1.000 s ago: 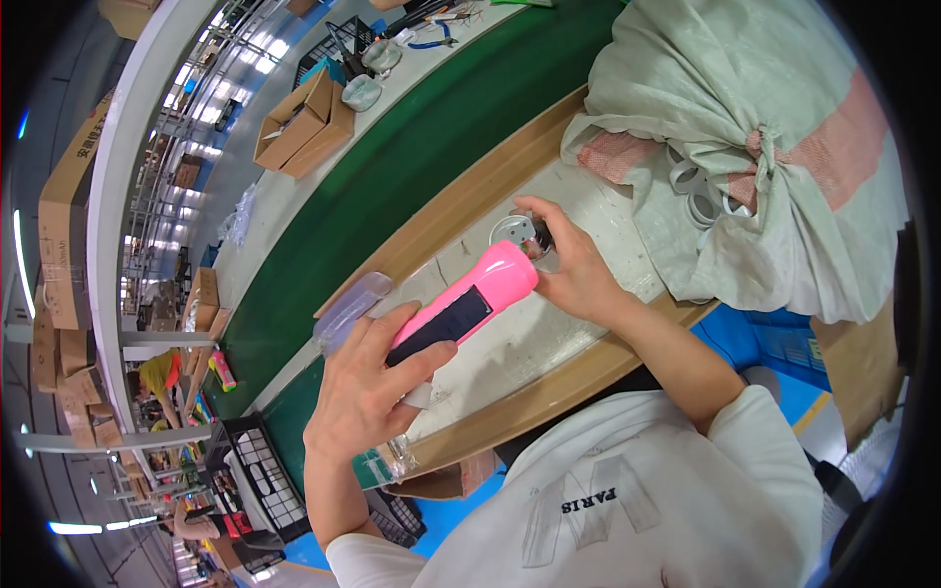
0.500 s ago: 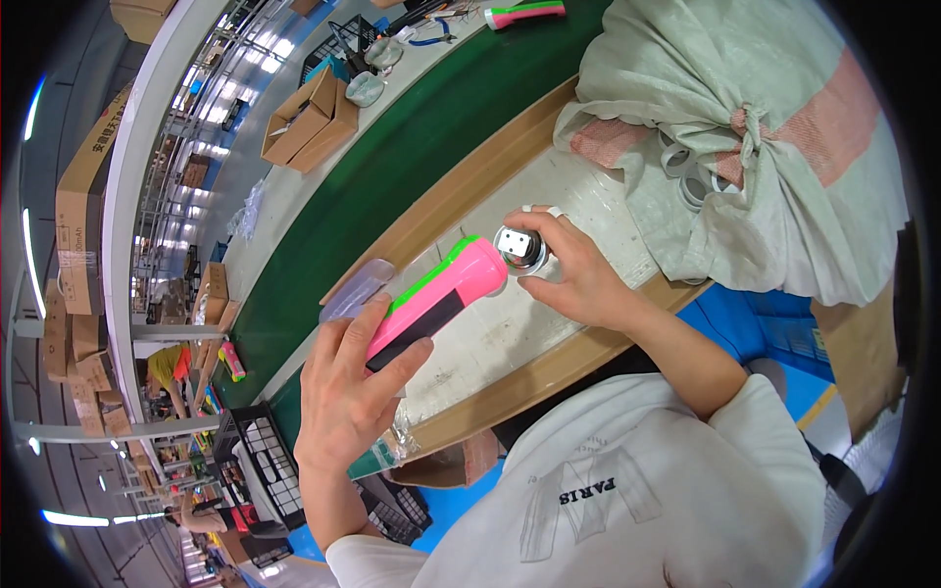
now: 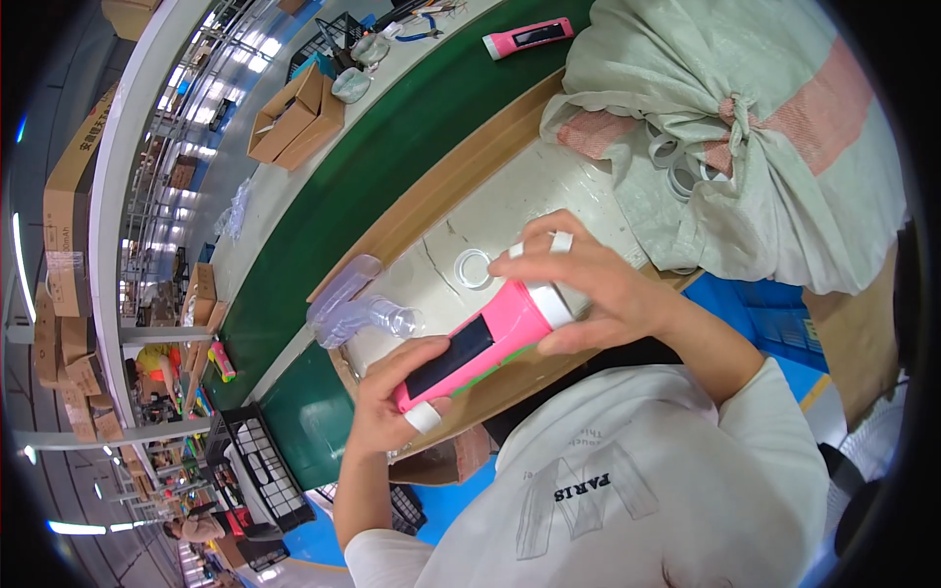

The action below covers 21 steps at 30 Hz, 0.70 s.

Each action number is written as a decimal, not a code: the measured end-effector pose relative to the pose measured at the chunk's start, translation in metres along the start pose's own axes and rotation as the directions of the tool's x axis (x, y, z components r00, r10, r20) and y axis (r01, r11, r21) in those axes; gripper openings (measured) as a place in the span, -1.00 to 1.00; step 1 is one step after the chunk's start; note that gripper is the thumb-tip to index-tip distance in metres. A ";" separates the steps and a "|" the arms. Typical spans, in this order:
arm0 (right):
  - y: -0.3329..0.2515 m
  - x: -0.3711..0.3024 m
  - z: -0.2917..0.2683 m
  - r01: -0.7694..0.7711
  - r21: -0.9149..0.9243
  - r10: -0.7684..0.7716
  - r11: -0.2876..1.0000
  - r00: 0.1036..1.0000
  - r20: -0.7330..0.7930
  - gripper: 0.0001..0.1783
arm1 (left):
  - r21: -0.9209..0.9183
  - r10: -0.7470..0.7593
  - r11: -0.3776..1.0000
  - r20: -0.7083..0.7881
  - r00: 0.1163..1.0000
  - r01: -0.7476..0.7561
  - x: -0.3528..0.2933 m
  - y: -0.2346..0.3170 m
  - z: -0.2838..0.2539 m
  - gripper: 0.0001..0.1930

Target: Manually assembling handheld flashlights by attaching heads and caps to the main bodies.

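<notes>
A long green belt runs behind the white worktop; a tied, pale sack bulges at its right end, as I see it from beside the bench. A pink torch slants over the worktop's near edge — left hand clamped on its body, right hand on its white head. Clear plastic sleeves lie left; a white ring lies just beyond the torch.

A white short-sleeved T-shirt bears grey stripes and dark lettering on its front. White bands ring two fingers of the right hand, one of the left hand.
</notes>
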State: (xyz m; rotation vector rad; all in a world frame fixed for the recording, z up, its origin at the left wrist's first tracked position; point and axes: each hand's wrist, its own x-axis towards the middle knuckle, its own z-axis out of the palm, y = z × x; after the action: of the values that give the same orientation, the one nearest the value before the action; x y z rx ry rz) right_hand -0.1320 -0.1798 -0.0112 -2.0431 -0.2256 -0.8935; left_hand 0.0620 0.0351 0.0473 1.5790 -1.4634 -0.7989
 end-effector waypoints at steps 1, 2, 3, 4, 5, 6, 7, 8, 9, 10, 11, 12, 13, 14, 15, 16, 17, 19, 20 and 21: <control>-0.001 0.003 0.004 0.078 -0.052 -0.077 0.996 0.997 0.008 -0.25 | -0.055 -0.021 0.998 0.009 1.000 0.021 0.001 0.000 0.008 -0.47; -0.004 0.000 0.016 0.058 0.089 -0.048 0.994 0.993 -0.111 -0.33 | -0.124 -0.015 0.992 0.041 0.999 0.020 0.001 -0.005 0.011 -0.47; -0.008 -0.003 0.019 0.109 0.100 -0.095 0.989 0.987 -0.132 -0.37 | -0.191 -0.007 0.981 0.073 0.997 0.021 0.000 -0.009 0.013 -0.47; -0.013 -0.005 0.022 0.159 0.112 -0.140 0.981 0.978 -0.157 -0.39 | -0.255 -0.008 0.966 0.122 0.992 0.040 -0.003 -0.009 0.011 -0.47; -0.022 -0.007 0.021 0.218 0.075 -0.205 0.973 0.967 -0.150 -0.38 | -0.280 0.049 0.960 0.137 0.989 -0.009 -0.003 -0.009 0.013 -0.48; -0.023 -0.010 0.025 0.269 0.110 -0.248 0.957 0.954 -0.168 -0.33 | -0.304 0.106 0.951 0.150 0.983 -0.057 -0.001 -0.006 0.015 -0.49; -0.022 -0.013 0.029 0.320 0.145 -0.292 0.936 0.938 -0.186 -0.27 | -0.328 0.093 0.944 0.161 0.983 -0.035 0.004 0.000 0.015 -0.51; -0.020 -0.012 0.031 0.338 0.091 -0.309 0.937 0.922 -0.233 -0.37 | -0.276 0.108 0.959 0.161 0.981 -0.061 0.007 -0.003 0.013 -0.51; -0.015 -0.014 0.031 0.241 0.076 -0.218 0.968 0.948 -0.231 -0.43 | -0.222 0.124 0.971 0.161 0.979 -0.086 0.011 -0.005 0.011 -0.51; -0.008 -0.017 0.029 0.138 0.052 -0.122 0.989 0.965 -0.233 -0.48 | -0.153 0.095 0.985 0.130 0.987 -0.074 0.018 -0.003 0.012 -0.52; -0.005 -0.016 0.035 -0.169 0.223 0.234 0.960 0.922 -0.307 -0.58 | 0.169 0.157 0.972 0.051 0.986 -0.164 0.024 -0.002 0.020 -0.51; 0.022 -0.014 0.038 -0.355 0.504 0.511 0.787 0.833 -0.212 -0.61 | 0.499 0.200 0.840 0.081 0.976 -0.214 0.034 -0.003 0.030 -0.49; 0.041 -0.003 0.036 -0.477 0.719 0.716 0.505 0.697 -0.040 -0.64 | 0.768 0.231 0.594 0.122 0.965 -0.239 0.042 -0.004 0.035 -0.47; 0.042 -0.004 0.037 -0.476 0.719 0.715 0.507 0.698 -0.041 -0.64 | 0.836 0.301 0.443 0.202 0.932 -0.324 0.042 -0.017 0.039 -0.45; 0.039 -0.005 0.035 -0.537 0.784 0.819 0.313 0.570 0.063 -0.66 | 0.858 0.389 0.360 0.218 0.895 -0.366 0.042 -0.023 0.038 -0.46; 0.035 -0.005 0.033 -0.562 0.822 0.886 0.099 0.425 0.184 -0.68 | 0.874 0.467 0.276 0.242 0.850 -0.400 0.040 -0.029 0.037 -0.47; 0.026 -0.002 0.027 -0.550 0.816 0.845 0.177 0.510 0.160 -0.63 | 0.875 0.535 0.261 0.219 0.816 -0.407 0.037 -0.034 0.035 -0.48; 0.020 -0.004 0.020 -0.495 0.697 0.655 0.519 0.754 0.048 -0.59 | 0.847 0.563 0.346 0.156 0.811 -0.403 0.027 -0.038 0.037 -0.48; 0.006 -0.002 0.015 -0.558 0.549 0.648 0.622 0.761 0.038 -0.57 | 0.813 0.583 0.427 0.087 0.808 -0.395 0.024 -0.039 0.039 -0.47; 0.001 -0.009 0.016 -0.426 0.397 0.494 0.813 0.865 -0.085 -0.56 | 0.722 0.535 0.562 0.054 0.843 -0.404 0.022 -0.033 0.041 -0.49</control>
State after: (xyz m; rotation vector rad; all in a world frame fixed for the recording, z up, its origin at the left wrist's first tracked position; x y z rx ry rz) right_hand -0.1297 -0.1662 -0.0234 -1.5519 0.1968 -0.6647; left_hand 0.0444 0.0066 0.0008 1.5796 -2.0795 0.2917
